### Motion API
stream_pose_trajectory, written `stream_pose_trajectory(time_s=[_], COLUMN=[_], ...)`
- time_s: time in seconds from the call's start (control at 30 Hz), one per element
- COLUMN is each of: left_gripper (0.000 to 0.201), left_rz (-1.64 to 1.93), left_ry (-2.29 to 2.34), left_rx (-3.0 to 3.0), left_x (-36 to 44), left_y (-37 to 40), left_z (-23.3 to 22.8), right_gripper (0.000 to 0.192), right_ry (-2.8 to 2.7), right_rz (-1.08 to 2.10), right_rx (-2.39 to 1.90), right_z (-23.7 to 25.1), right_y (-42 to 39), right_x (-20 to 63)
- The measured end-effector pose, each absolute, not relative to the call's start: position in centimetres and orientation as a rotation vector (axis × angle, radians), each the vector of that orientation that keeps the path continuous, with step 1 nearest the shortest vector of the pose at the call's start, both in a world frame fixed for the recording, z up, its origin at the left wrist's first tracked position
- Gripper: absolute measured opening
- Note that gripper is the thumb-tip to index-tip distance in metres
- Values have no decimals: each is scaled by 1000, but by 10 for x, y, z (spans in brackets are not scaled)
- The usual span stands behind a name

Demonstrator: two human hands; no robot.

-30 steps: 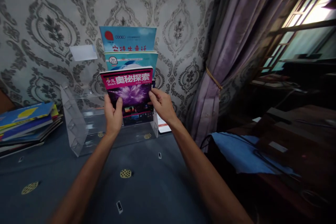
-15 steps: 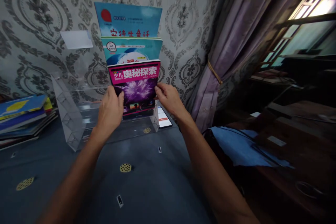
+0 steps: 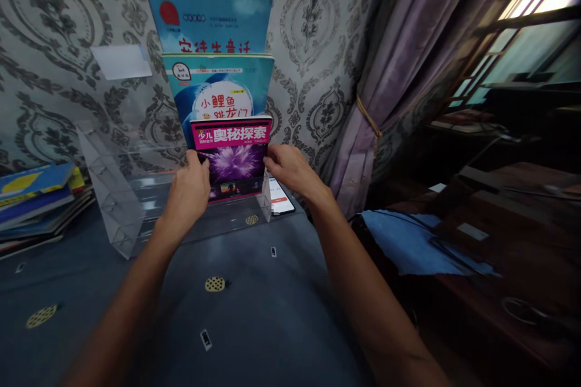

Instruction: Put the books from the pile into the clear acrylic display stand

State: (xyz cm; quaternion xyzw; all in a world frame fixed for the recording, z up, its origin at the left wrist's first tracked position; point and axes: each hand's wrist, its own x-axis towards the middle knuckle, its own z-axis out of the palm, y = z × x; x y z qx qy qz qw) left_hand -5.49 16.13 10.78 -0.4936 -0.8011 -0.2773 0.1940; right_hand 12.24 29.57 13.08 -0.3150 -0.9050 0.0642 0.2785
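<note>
Both hands hold one magazine (image 3: 232,154) with a pink title band and a purple burst on its cover. The left hand (image 3: 188,190) is closed around the magazine's left edge, thumb on the front cover, fingers behind it. The right hand (image 3: 290,170) grips the right edge the same way — thumb in front, the other fingers curled out of sight behind.

The magazine stands upright between the two hands, its lower part down inside the front slot of a clear plastic rack (image 3: 136,199) on the table (image 3: 254,308). Right behind it, above the hands, a teal book (image 3: 218,97) with a white cloud shape on its cover rises from the next slot, and behind that a taller blue book (image 3: 211,21) stands nearest the patterned wall (image 3: 59,18).

Just beside the right hand, past the rack's end wall, a phone (image 3: 280,196) lies flat with its screen lit. Well off to the left of the left hand sits a stack of books (image 3: 34,199) on the table. To the right of the right arm a purple curtain (image 3: 385,78) hangs — tied back with a cord — and below it lies a blue cloth (image 3: 408,245).
</note>
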Motion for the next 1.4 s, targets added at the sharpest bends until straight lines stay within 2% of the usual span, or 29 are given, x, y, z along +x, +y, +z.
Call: stream_pose_trajectory(time_s=[0.1, 0.3, 0.6, 1.07, 1.4], left_gripper=[34, 30, 27, 26, 23], left_rz=[-793, -753, -619, -679, -631], left_ry=[-2225, -2263, -2359, -2350, -2375], left_rx=[-1387, -1373, -1351, -1357, -1355], left_x=[-57, -53, -42, -43, -42], left_y=[163, 161, 158, 161, 161], left_z=[106, 108, 113, 109, 110], right_gripper=[17, 32, 23, 19, 16], right_ry=[-2407, -2354, -2387, -2403, -2375], right_rz=[186, 316, 308, 218, 351], right_rx=[-876, -843, -855, -868, -821], right_z=[128, 125, 134, 132, 131], right_y=[298, 301, 292, 297, 301], right_x=[123, 123, 123, 121, 124])
